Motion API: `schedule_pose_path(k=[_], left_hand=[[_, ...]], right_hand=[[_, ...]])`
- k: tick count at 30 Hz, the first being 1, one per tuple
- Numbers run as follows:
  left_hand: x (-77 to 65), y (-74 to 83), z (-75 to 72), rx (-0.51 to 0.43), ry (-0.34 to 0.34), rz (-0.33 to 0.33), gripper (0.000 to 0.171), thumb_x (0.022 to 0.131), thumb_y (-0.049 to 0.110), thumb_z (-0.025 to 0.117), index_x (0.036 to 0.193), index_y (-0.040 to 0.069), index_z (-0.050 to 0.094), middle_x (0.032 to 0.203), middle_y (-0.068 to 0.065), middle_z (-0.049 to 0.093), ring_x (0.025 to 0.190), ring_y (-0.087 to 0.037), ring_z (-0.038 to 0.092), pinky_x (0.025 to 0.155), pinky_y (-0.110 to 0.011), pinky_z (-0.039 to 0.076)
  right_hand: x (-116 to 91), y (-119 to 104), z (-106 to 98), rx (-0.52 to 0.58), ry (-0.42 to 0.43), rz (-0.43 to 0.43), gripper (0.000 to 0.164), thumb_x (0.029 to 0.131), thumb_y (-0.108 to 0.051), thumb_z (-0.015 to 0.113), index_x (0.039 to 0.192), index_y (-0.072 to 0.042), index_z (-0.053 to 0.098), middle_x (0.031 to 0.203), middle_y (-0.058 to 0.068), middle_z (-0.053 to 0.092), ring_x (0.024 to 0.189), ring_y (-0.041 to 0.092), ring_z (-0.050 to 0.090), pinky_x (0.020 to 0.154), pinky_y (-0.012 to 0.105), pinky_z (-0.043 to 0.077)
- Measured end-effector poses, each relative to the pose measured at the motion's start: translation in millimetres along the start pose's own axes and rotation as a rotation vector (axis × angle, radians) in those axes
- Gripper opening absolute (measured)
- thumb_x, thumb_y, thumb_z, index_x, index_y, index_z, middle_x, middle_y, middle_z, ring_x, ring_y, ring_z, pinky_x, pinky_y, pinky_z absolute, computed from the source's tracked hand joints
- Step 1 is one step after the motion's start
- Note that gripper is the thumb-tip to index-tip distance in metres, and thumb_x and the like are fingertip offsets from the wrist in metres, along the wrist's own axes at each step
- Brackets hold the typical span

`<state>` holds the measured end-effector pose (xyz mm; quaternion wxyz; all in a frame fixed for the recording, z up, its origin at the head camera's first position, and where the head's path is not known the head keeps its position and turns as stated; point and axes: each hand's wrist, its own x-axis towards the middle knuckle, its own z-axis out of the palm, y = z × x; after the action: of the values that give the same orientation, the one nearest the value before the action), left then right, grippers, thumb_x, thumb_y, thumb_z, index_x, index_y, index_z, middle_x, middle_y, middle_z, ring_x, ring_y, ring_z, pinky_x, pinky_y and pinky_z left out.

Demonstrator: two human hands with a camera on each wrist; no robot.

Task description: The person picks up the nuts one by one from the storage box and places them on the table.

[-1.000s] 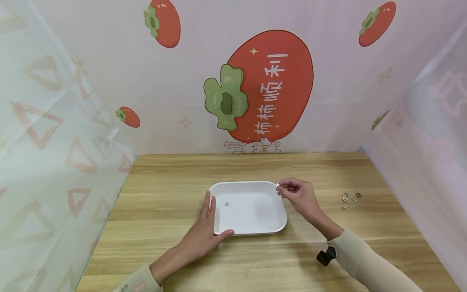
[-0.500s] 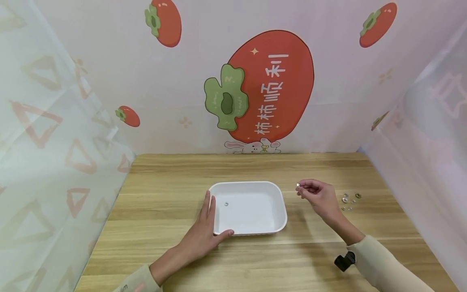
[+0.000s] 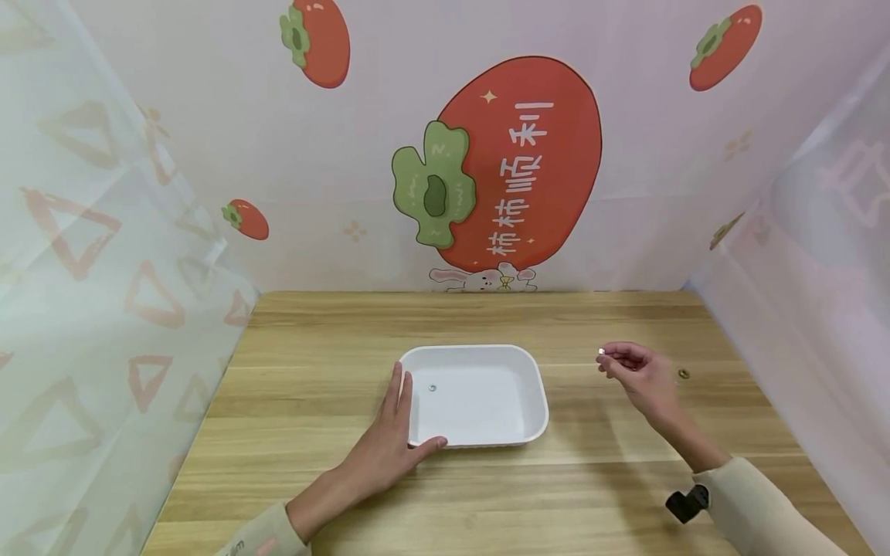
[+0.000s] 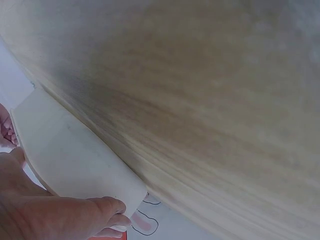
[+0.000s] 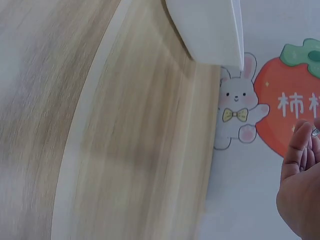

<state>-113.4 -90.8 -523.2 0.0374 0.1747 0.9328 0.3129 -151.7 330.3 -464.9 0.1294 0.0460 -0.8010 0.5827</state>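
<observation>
In the head view, a white rectangular tray [image 3: 480, 394] stands on the table, with a small silvery nut [image 3: 433, 388] lying inside toward its left. My left hand [image 3: 385, 444] rests on the tray's left front corner, fingers straight along the left rim and thumb on the front rim. To the right of the tray and above the table, my right hand [image 3: 640, 378] pinches a small shiny metal nut [image 3: 601, 352] between thumb and fingertips. Just beyond that hand lies a brass-coloured nut [image 3: 684, 374]; the other small nuts there are hidden behind the hand.
The wood-grain table [image 3: 334, 332] runs back to a wall sheet [image 3: 334, 170] printed with persimmons. More printed sheets close off the left and right sides. A black clip-like device [image 3: 687, 504] sits on the right sleeve.
My right hand has moved right, away from the tray's back right corner, still pinching the nut, and now covers most of the loose nuts. My left hand and the tray have stayed put.
</observation>
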Motion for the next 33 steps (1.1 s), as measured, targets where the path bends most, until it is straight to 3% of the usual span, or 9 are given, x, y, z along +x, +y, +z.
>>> schedule_pose_path(k=[6, 12, 26, 33], left_hand=[[0.0, 1.5, -0.9, -0.008, -0.002, 0.000, 0.117, 0.094, 0.060, 0.073, 0.169, -0.001, 0.007, 0.178, -0.014, -0.011, 0.157, -0.041, 0.028, 0.114, -0.054, 0.045], [0.6, 1.4, -1.4, 0.001, 0.007, 0.005, 0.117, 0.094, 0.063, 0.071, 0.169, -0.001, 0.007, 0.178, -0.015, -0.010, 0.156, -0.042, 0.029, 0.112, -0.053, 0.046], [0.8, 2.1, -3.4, -0.003, -0.019, -0.015, 0.117, 0.095, 0.062, 0.071, 0.169, 0.000, 0.006, 0.178, -0.013, -0.013, 0.156, -0.041, 0.030, 0.111, -0.052, 0.047], [0.5, 1.1, -1.6, 0.001, -0.015, -0.010, 0.117, 0.095, 0.064, 0.070, 0.169, 0.000, 0.005, 0.178, -0.014, -0.012, 0.157, -0.041, 0.027, 0.112, -0.053, 0.046]], right_hand=[[-2, 0, -21, -0.090, 0.024, -0.015, 0.016, 0.097, 0.010, 0.068, 0.106, 0.022, 0.067, 0.083, -0.017, 0.076, 0.071, 0.000, 0.072, 0.060, 0.014, 0.055], [1, 3, -44, -0.171, 0.047, -0.025, 0.016, 0.097, 0.007, 0.070, 0.106, 0.021, 0.069, 0.080, -0.019, 0.075, 0.068, -0.003, 0.070, 0.054, 0.013, 0.052], [7, 13, -79, -0.286, 0.056, -0.010, 0.021, 0.095, 0.004, 0.073, 0.108, 0.021, 0.070, 0.081, -0.015, 0.076, 0.068, -0.005, 0.070, 0.058, 0.013, 0.054], [9, 16, -89, -0.412, 0.043, -0.044, 0.016, 0.093, 0.004, 0.074, 0.104, 0.017, 0.074, 0.078, -0.023, 0.071, 0.066, -0.009, 0.067, 0.057, 0.012, 0.053]])
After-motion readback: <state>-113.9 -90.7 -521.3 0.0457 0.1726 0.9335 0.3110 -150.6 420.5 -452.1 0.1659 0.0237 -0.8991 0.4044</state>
